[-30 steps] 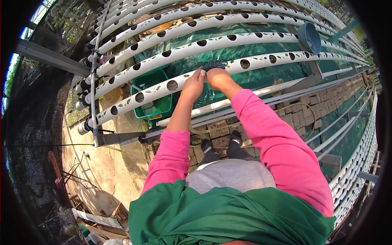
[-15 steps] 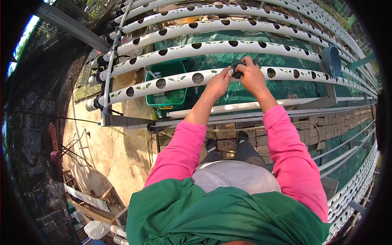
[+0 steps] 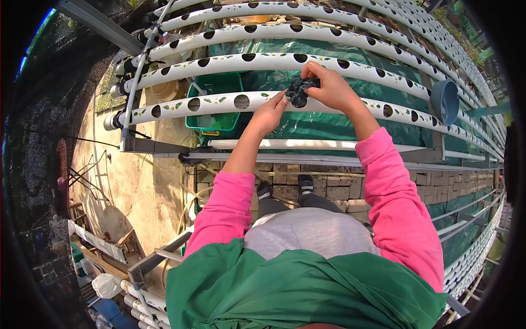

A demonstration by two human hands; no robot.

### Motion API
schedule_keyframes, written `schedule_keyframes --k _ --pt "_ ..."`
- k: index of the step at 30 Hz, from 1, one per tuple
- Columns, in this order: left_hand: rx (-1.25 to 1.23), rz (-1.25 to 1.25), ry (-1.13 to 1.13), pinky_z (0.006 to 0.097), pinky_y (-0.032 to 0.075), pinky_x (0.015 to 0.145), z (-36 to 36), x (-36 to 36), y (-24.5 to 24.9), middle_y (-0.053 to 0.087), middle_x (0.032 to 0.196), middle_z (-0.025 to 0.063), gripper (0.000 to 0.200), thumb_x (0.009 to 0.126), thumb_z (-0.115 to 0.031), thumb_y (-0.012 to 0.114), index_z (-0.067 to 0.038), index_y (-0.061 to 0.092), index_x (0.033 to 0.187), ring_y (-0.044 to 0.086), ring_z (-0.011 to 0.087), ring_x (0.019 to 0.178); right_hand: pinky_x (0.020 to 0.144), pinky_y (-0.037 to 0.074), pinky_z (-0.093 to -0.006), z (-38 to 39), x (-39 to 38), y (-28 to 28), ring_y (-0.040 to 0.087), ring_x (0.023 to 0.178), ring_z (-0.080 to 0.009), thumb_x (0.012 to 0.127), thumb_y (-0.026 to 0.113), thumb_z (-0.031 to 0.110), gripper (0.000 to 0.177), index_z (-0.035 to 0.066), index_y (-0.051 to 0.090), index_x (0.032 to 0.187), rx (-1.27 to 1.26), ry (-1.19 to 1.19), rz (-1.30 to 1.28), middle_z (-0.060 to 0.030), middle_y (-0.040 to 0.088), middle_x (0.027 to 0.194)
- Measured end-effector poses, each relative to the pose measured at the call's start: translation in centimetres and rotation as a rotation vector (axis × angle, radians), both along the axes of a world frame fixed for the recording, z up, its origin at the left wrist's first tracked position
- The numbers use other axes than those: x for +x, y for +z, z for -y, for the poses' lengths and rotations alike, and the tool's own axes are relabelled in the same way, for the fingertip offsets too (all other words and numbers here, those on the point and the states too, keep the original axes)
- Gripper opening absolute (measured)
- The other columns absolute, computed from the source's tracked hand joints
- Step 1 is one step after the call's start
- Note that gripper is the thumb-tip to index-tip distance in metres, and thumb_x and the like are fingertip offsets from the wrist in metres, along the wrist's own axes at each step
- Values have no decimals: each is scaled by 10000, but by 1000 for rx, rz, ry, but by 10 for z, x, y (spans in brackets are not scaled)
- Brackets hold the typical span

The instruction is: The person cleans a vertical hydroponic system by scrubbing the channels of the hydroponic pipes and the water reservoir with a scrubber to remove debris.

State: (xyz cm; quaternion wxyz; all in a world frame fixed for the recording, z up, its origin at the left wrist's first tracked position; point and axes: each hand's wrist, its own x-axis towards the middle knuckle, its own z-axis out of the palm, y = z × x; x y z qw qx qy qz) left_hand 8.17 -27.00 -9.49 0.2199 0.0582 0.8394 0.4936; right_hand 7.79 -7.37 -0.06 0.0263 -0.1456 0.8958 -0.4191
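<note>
A dark, crumpled mesh-like clump [image 3: 299, 91] is held over the nearest white pipe [image 3: 219, 102], which has round holes and leaf prints. My right hand [image 3: 327, 83] grips the clump from its right side, thumb and fingers closed on it. My left hand [image 3: 269, 115] rests against the same pipe just left of the clump, its fingertips together near the clump's lower edge. Whether the left fingertips hold part of the clump cannot be made out. Drops of water show below the pipe.
More holed white pipes [image 3: 268, 62] run behind. A blue-grey bucket [image 3: 444, 102] hangs at the right. A green tub [image 3: 218, 118] stands below at the left. A metal rail [image 3: 274, 158] crosses in front of my body.
The dark clump has come up out of the pipe's hole and shows larger, with my right hand raised alongside it. The whole view has shifted slightly.
</note>
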Motion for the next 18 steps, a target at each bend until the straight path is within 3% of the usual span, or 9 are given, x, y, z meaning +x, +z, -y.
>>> schedule_keyframes --k 1,2,5,6,7,10,14,18 --pt "2 -1 13 391 419 976 -2 2 1 587 1255 213 494 990 -397 399 -146 436 1414 543 370 1182 674 462 -412 -1 -1 -2 614 762 -333 721 625 42 137 21 588 852 55 40 -29 -157 630 801" --pt "7 20 35 391 423 969 -4 4 3 590 1247 215 493 991 -398 398 -148 437 1414 549 368 1172 678 469 -418 -3 -6 -27 610 745 -336 698 631 27 150 30 592 843 125 122 -222 -147 618 800" --pt "14 19 81 391 428 957 -7 9 3 595 1233 219 491 992 -401 396 -154 438 1414 557 369 1155 805 452 -452 5 -3 -72 572 1003 -303 733 599 44 86 75 629 807 515 245 -385 -50 630 914" --pt "16 6 80 392 431 951 -7 10 3 597 1227 221 491 992 -404 395 -157 438 1414 560 370 1146 914 405 -580 9 2 -67 497 1140 -295 764 593 74 114 102 674 840 625 255 -283 -1 639 987" --pt "11 5 106 392 431 951 -8 11 4 597 1227 221 491 992 -404 395 -157 438 1414 560 370 1146 914 405 -580 13 5 -53 497 1140 -295 764 593 74 114 102 674 840 616 279 -293 -1 639 987" --pt "11 -17 126 399 420 970 -14 17 8 587 1245 218 490 993 -415 386 -176 435 1418 545 383 1162 945 202 -832 19 6 -31 461 1196 -277 800 614 104 258 143 702 1039 1047 369 -93 -3 639 1067" --pt "26 -36 169 400 391 1009 -19 17 -5 558 1300 206 492 994 -417 387 -179 429 1422 510 378 1214 952 225 -812 27 -12 -52 449 1221 -274 799 635 107 284 150 693 1073 1101 389 24 -12 633 1106" --pt "41 -60 206 399 393 1007 -22 19 1 558 1299 208 491 992 -416 395 -178 435 1419 517 378 1206 943 295 -780 22 -14 -54 448 1228 -282 786 655 110 322 154 685 1104 1003 426 55 -42 620 1157"
